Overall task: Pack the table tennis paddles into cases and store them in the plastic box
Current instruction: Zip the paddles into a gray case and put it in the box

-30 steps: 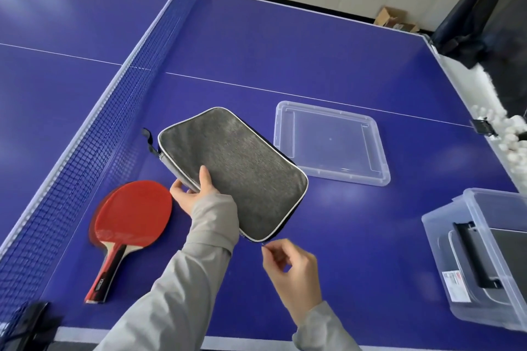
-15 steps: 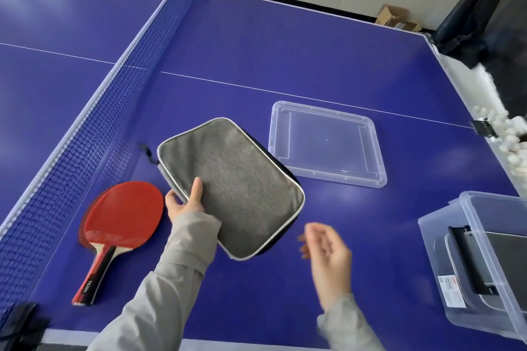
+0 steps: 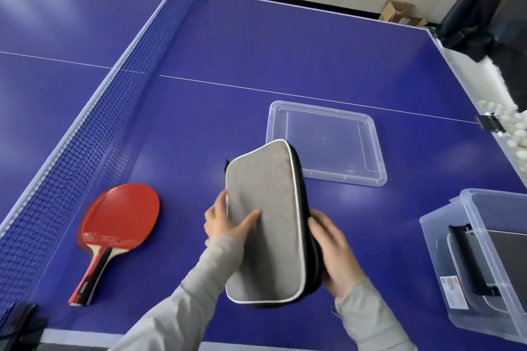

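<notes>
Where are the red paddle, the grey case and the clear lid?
red paddle [image 3: 121, 215]: head view, middle of blade.
grey case [image 3: 263, 216]: head view, fabric face.
clear lid [image 3: 325, 138]: head view, flat centre panel.

We see a bright, evenly lit scene. Broad pale sheen lies across the blue surface [image 3: 256, 37], strongest at the far left, with softer patches at right. Shadows are faint and short: a soft one beneath the grey case [image 3: 265, 225], another under the red paddle [image 3: 119, 216]. The wide lens bows the net [image 3: 94, 134] and the surface's edges. Both hands look slightly smeared, and the corners lose sharpness.
</notes>
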Demonstrator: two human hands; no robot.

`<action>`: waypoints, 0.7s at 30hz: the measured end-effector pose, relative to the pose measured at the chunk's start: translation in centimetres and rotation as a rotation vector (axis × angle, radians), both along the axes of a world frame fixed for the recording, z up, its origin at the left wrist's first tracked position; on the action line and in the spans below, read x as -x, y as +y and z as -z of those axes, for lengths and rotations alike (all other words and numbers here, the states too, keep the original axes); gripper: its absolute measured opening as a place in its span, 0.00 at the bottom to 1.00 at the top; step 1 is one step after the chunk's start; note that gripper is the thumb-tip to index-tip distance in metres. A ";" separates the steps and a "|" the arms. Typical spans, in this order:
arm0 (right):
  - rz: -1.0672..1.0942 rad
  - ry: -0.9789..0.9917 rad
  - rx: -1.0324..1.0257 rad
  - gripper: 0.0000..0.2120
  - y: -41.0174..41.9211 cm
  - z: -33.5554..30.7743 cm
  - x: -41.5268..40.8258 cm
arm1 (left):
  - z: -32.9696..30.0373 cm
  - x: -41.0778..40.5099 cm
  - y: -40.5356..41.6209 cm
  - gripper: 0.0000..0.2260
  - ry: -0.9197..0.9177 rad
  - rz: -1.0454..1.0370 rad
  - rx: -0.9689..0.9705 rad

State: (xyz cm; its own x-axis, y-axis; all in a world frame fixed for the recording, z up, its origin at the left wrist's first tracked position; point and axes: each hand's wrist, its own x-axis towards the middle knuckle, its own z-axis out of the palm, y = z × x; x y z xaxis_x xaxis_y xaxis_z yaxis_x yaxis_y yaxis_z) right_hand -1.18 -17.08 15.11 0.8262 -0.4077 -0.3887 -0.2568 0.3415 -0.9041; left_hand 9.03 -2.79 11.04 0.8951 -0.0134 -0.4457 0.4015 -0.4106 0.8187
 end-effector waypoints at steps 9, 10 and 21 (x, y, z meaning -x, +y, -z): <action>-0.098 0.002 0.387 0.17 3.6 0.9 1.3 | -2.5 5.4 -1.7 0.22 0.017 0.217 0.371; -0.107 0.023 0.412 0.17 3.3 0.9 1.5 | -2.4 5.2 -1.0 0.21 0.044 0.219 0.402; 0.095 0.346 0.167 0.15 -5.5 5.7 5.2 | 5.0 -1.1 12.4 0.20 0.104 -0.035 0.113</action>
State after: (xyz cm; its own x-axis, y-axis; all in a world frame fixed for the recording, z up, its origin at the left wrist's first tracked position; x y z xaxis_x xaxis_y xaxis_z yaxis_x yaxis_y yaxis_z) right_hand -6.39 -22.56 9.45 0.6136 -0.5574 -0.5593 -0.5305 0.2336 -0.8149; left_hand 10.15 9.65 6.05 0.8451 -0.0380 -0.5332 0.4988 -0.3025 0.8122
